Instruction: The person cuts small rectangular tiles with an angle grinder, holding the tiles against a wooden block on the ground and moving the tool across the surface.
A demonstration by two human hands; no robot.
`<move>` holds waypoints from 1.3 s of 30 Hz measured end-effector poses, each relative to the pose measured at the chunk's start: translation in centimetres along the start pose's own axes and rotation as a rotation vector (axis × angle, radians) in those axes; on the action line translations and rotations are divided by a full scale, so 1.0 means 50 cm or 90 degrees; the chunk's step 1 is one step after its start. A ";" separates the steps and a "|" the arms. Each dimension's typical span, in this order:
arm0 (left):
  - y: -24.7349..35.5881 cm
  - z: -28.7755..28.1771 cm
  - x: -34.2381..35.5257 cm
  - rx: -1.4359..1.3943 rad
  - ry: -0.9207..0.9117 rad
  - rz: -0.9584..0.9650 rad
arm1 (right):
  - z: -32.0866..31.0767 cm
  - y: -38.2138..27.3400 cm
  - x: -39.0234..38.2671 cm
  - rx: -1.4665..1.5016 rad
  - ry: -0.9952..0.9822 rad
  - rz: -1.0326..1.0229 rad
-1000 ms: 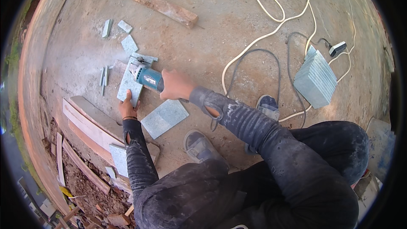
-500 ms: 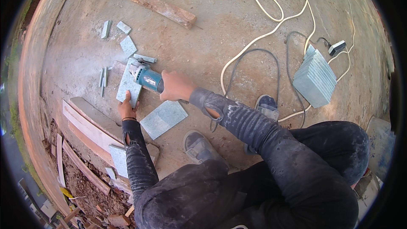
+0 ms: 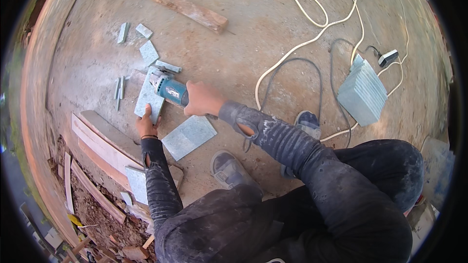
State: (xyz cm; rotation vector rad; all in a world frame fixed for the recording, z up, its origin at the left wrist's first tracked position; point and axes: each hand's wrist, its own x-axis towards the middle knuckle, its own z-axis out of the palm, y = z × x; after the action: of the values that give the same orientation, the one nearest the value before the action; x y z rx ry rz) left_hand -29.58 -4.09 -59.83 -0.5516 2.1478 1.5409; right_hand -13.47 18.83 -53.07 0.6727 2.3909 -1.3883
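Note:
A teal angle grinder (image 3: 173, 91) is in my right hand (image 3: 204, 98), its fingers wrapped round the rear of the body. The grinder's head lies over the upper part of a pale green stone tile (image 3: 147, 98), and pale dust blows off to the left. My left hand (image 3: 147, 122) grips the tile's near end, thumb on top and fingers beneath. The disc's contact with the tile is hard to make out. Under the tile's far end, a narrow tile strip (image 3: 168, 66) shows. A larger tile (image 3: 189, 137) lies flat on the ground near my left hand.
Cut pieces (image 3: 148, 52) and thin slivers (image 3: 119, 88) lie beyond the tile. A wooden block (image 3: 189, 10) rests farther off. At right stand a stack of tiles (image 3: 363, 92), a power socket (image 3: 388, 58) and looping cables (image 3: 292, 51). Boards (image 3: 105, 143) lie at left, near my sandalled foot (image 3: 230, 168).
Almost nothing differs. The view has shifted slightly; both hands keep their holds on the grinder and the tile, and dust still drifts left.

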 end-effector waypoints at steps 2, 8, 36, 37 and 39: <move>0.001 0.000 -0.002 0.000 0.003 -0.001 | 0.002 -0.007 0.007 -0.001 0.005 0.001; -0.004 -0.003 -0.007 -0.008 -0.009 0.009 | -0.003 -0.023 0.043 -0.011 -0.023 -0.009; -0.153 -0.488 -0.366 -0.370 0.233 0.056 | -0.136 -0.030 0.047 0.090 0.103 -0.056; -0.166 -0.513 -0.374 -0.373 0.243 0.053 | -0.141 -0.031 0.047 0.084 0.100 -0.055; -0.209 -0.554 -0.376 -0.379 0.268 0.045 | -0.139 -0.030 0.043 0.085 0.092 -0.054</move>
State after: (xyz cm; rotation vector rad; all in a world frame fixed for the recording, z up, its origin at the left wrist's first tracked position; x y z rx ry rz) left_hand -11.56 -32.38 -49.53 -1.0833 1.9718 2.2841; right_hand -16.20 24.80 -49.58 0.7366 2.4804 -1.5970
